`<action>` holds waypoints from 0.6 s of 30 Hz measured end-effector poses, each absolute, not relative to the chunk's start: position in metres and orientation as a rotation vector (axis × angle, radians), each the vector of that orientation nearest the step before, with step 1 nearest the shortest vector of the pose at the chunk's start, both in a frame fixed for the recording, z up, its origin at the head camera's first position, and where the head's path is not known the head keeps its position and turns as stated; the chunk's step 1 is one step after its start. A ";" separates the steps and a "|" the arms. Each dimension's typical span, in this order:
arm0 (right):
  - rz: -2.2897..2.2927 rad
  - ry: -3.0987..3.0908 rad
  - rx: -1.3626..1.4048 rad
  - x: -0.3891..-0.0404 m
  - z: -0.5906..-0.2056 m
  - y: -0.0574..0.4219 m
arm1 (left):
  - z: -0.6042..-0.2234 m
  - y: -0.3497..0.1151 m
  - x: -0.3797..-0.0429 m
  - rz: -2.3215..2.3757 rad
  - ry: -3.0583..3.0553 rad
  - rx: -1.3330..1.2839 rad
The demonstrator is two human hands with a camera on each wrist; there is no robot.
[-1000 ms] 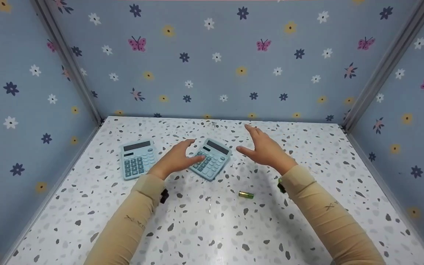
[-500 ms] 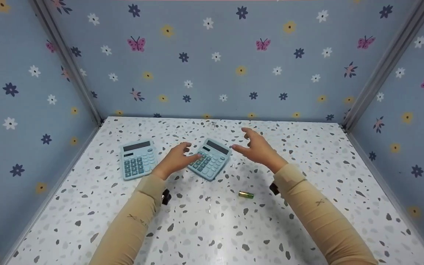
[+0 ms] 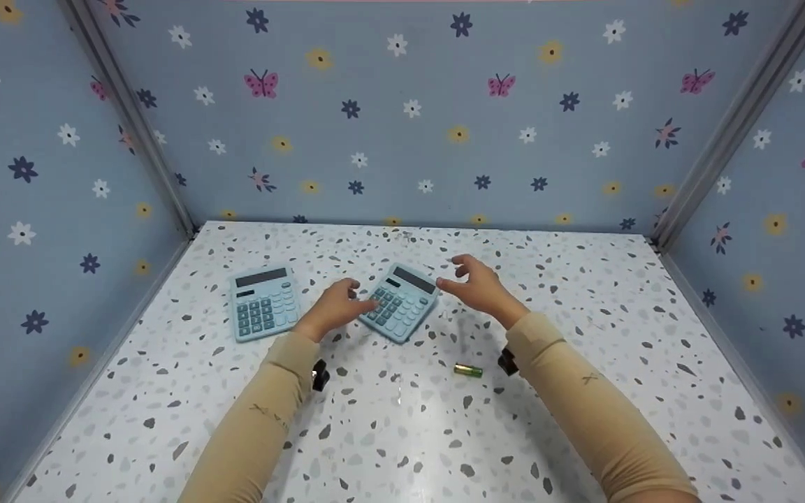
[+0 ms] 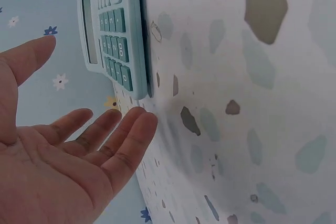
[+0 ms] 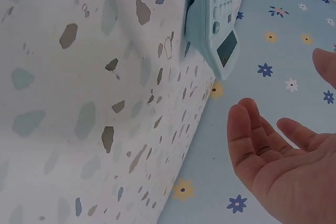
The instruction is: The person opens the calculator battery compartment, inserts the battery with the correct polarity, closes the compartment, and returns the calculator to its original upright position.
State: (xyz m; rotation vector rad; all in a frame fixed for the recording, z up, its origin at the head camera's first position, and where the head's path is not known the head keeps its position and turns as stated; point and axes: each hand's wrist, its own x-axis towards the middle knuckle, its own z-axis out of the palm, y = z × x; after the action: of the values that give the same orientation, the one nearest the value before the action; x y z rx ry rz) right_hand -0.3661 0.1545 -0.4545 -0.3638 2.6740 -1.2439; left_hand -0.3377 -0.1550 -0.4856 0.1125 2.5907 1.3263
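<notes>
A light blue calculator [image 3: 400, 307] lies tilted on the speckled table, between the two hands. My left hand [image 3: 333, 307] hovers at its left side, thumb over the keys in the head view. The left wrist view shows that palm [image 4: 52, 177] bare, fingers relaxed and apart from the calculator [image 4: 113, 30]. On the other side my right hand [image 3: 478, 285] has its thumb near the upper right corner. In the right wrist view a gap separates its loosely bent fingers [image 5: 242, 137] from the calculator [image 5: 215, 24]. Neither hand holds anything.
A second light blue calculator [image 3: 263, 303] lies to the left, partly behind the left hand. A green and gold battery [image 3: 468, 370] rests nearer the front, left of the right wrist. Flower-patterned walls [image 3: 402, 161] enclose the table [image 3: 402, 433] at the back and sides.
My right hand has moved left and nearer, toward the middle calculator, its fingers bending more. My left hand has drawn slightly nearer. Calculators and battery have stayed put.
</notes>
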 end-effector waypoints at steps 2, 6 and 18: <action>-1.273 2.651 -0.340 -0.368 -0.458 0.153 | -0.487 -0.155 -0.338 1.338 2.570 0.083; -1.376 2.559 -0.279 -0.371 -0.463 0.151 | -0.490 -0.154 -0.338 1.363 2.531 0.018; -1.501 2.390 -0.099 -0.381 -0.477 0.140 | -0.497 -0.150 -0.341 1.346 2.529 -0.087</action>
State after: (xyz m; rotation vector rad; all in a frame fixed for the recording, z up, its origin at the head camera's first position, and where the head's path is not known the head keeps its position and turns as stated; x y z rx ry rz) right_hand -0.3815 0.1401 -0.4768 -0.0989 2.3895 -1.5005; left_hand -0.3412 -0.1498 -0.4970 -0.0871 2.5290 1.3465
